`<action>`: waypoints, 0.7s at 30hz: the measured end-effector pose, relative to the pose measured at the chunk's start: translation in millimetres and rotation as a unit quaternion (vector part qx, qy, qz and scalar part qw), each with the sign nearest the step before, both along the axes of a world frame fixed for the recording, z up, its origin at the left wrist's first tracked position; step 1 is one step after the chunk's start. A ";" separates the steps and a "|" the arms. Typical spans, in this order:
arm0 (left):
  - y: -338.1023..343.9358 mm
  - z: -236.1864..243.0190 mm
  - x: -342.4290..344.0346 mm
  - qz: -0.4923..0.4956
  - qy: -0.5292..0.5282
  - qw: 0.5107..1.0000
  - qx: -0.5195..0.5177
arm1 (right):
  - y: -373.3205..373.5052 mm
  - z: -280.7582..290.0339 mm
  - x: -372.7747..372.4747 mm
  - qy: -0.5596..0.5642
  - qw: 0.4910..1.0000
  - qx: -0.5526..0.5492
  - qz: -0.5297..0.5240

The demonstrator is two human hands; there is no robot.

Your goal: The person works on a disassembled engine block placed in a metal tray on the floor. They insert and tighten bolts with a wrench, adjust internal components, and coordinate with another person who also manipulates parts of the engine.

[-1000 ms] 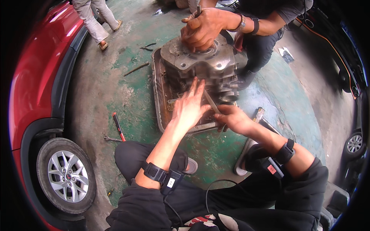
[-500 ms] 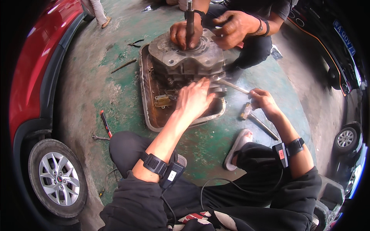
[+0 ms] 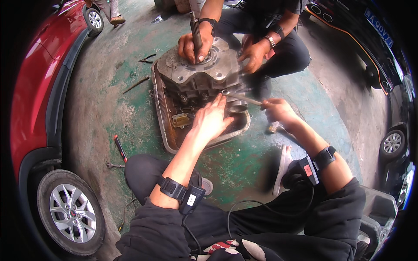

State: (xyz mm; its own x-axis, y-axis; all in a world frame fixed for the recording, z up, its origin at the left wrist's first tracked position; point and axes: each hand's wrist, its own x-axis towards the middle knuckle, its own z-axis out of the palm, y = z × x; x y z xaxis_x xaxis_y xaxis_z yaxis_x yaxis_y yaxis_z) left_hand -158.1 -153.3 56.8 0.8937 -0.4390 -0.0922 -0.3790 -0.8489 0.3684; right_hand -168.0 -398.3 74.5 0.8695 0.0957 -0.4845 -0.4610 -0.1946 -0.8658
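Observation:
A grey metal gearbox (image 3: 198, 78) sits in a rusty metal tray (image 3: 159, 124) in front of me. My right hand (image 3: 281, 112) is closed round the handle of a silver wrench (image 3: 247, 99). The wrench's head meets a fastener low on the near side of the gearbox casing. Beside that head, my left hand (image 3: 210, 119) has its fingers stretched out, fingertips at the wrench end and the casing, holding nothing. On top, a co-worker's hand (image 3: 190, 47) grips the splined shaft (image 3: 196, 31) standing out of the gearbox. Their other hand (image 3: 254, 56) is beside the casing's right side.
A hammer (image 3: 274, 126) lies partly behind my right forearm. A brass-coloured part (image 3: 180, 120) is in the tray. Pliers (image 3: 148, 57), a bar (image 3: 136, 84), a red-and-black tool (image 3: 119, 148) and a small wrench (image 3: 115, 165) lie to the left. A red car (image 3: 39, 87) stands at left.
My right hand has swung the wrench handle slightly toward the gearbox. The co-worker's free hand has come down beside the casing. The view has shifted a little.

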 end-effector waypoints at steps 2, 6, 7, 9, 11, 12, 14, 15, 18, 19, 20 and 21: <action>2.5 0.2 0.0 -0.006 0.012 1.000 -0.004 | 1.6 -3.5 -5.2 0.021 1.000 0.003 -0.019; 2.1 -0.1 -0.9 -0.015 0.029 0.999 0.003 | 0.7 -6.1 -15.9 0.004 0.999 -0.046 0.002; 1.8 0.2 -1.1 -0.012 0.030 0.999 0.004 | 1.0 -5.6 -17.8 0.003 0.999 -0.044 0.006; 0.8 1.2 -1.9 -0.009 0.035 0.999 0.007 | 2.5 -3.5 -21.4 0.000 0.999 -0.046 0.015; -0.3 2.5 -2.5 -0.004 0.025 1.000 0.016 | 5.3 -0.4 -24.0 0.007 0.998 -0.053 0.020; -0.4 3.0 -2.6 0.002 0.010 1.000 0.010 | 7.4 0.9 -25.2 0.000 0.999 -0.047 0.023; 0.8 4.0 -1.9 0.005 -0.031 0.999 -0.021 | 10.3 4.0 -26.5 -0.006 0.998 -0.052 0.045; 1.9 4.2 -2.4 0.005 -0.028 0.999 -0.032 | 11.6 5.0 -27.3 -0.009 0.997 -0.050 0.052; 5.0 3.5 -4.8 0.002 -0.006 1.000 -0.007 | 13.6 7.5 -28.1 -0.021 0.993 -0.097 0.065; 5.4 3.0 -5.6 -0.003 0.000 1.000 -0.003 | 13.7 7.4 -28.6 -0.023 0.990 -0.121 0.069; 5.9 2.4 -6.7 -0.005 0.008 1.000 0.004 | 12.9 7.4 -29.2 -0.011 0.991 -0.117 0.063; 6.9 2.1 -7.5 -0.006 0.017 1.000 0.010 | 11.9 6.9 -29.9 -0.009 0.992 -0.114 0.058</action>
